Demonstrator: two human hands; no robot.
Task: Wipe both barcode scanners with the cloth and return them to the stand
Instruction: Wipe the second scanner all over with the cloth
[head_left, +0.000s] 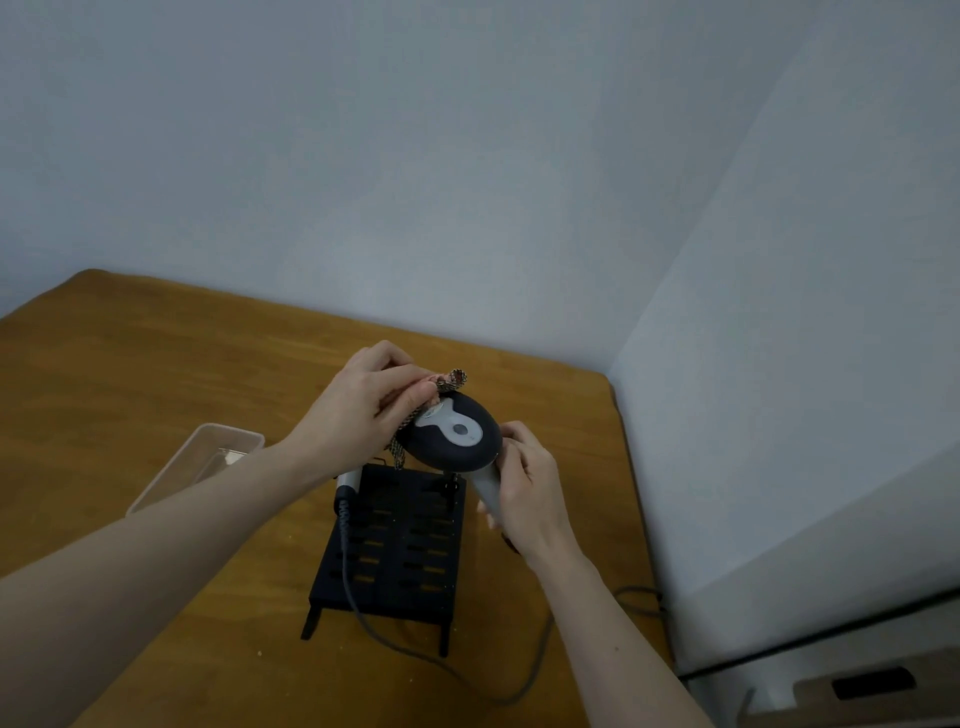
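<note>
**Scanner aloft, cable trailing: where the wipe could slip**

The right hand (524, 493) is wrapped around the pale grey handle of a barcode scanner with a rounded dark head and a light grey top panel (452, 434), holding it in the air just above the black slotted metal stand (400, 545). The left hand (358, 410) pinches a bunched checked woven cloth (447, 382) and presses it against the far left edge of the scanner head; a loose tail of cloth hangs down beside the head.

The risks, as I judge them, are mostly about grip and cord. The head looks smooth and curved, so a hard sideways rub could twist the handle in the fingers. The hanging tail of cloth could snag on the stand's upright parts when the scanner comes down. A thin grey cable (363, 613) runs across the stand and loops over the brown wooden table (156, 374) (whose scanner it belongs to I cannot tell for sure); a tug on it could drag the light stand.

A second scanner's pale handle (349, 480) shows at the stand's left side, mostly hidden under the left wrist, so it appears to sit in the stand. A clear plastic tray (208, 457) lies to the left, well apart.
</note>
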